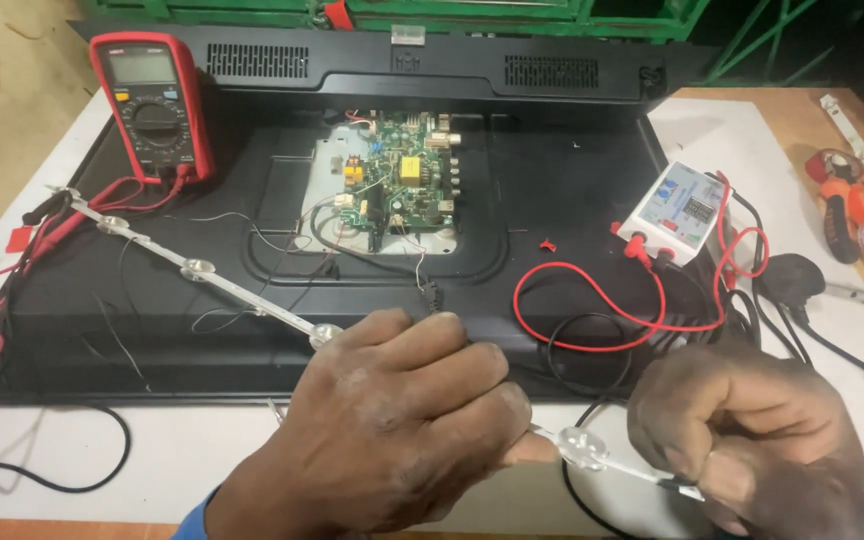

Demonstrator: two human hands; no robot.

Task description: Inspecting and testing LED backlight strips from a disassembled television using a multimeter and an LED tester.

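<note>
Left hand (402,420) pinching thin white LED strip with clear dome lenses (584,447) low over table edge | right hand (752,440) clamped on other end | probably light, bendy, fragile | better gripped between lenses

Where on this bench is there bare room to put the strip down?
Bare black panel lies between the circuit board and the white tester box. Bare white sheet lies along the near edge, left of the left hand. Crowded: red and black leads around the multimeter, and cable loops above the right hand.
</note>
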